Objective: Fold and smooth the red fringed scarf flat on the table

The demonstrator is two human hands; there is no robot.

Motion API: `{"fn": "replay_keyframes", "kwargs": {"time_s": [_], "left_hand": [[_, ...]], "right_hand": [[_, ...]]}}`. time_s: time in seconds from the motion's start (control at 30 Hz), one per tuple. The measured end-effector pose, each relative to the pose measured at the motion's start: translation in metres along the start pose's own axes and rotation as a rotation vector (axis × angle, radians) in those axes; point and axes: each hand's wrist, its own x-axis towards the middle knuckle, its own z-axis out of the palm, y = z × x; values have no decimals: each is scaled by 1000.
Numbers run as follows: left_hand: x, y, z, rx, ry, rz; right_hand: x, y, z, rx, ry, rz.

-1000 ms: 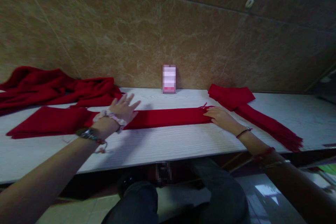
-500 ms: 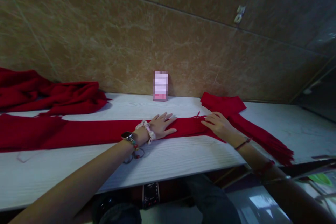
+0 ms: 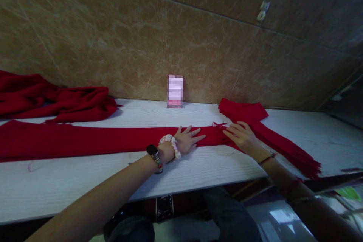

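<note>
A long red scarf (image 3: 107, 138) lies flat in a narrow strip along the white table. My left hand (image 3: 188, 140) rests on it with fingers spread. To its right, my right hand (image 3: 241, 136) lies on the scarf's fringed end, its fingers stretched out and slightly bent. Loose red threads show just beyond those fingertips. Another folded red scarf (image 3: 283, 147) with a fringed end lies beside and beyond my right hand. Whether it overlaps the long one under that hand is hidden.
A crumpled heap of red cloth (image 3: 82, 102) lies at the back left. A phone with a blurred screen (image 3: 175, 91) leans on the brown tiled wall (image 3: 136, 41). The white table's (image 3: 170, 179) front edge runs close to my body, and a second screen (image 3: 164, 208) shows below it.
My left hand has slid right along the scarf, nearer to my right hand, and its fingers have spread wider. The right hand has stayed at the fringed end.
</note>
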Motion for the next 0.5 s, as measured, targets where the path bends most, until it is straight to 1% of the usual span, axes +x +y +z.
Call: {"fn": "replay_keyframes", "kwargs": {"time_s": [0.03, 0.1, 0.2, 0.33, 0.43, 0.5], "left_hand": [[0, 0, 4, -15, -30, -3], [1, 0, 7, -35, -52, 4], [2, -1, 3, -51, -58, 28], [4, -1, -1, -74, -70, 64], [3, -1, 2, -102, -98, 87], [1, -1, 6, -101, -77, 94]], "right_hand": [[-6, -3, 4, 7, -51, -8], [-13, -6, 10, 13, -106, 21], [-11, -4, 11, 25, -123, 72], [-5, 0, 10, 45, -126, 74], [-7, -5, 11, 90, -177, 59], [-9, -7, 10, 142, -219, 93]]}}
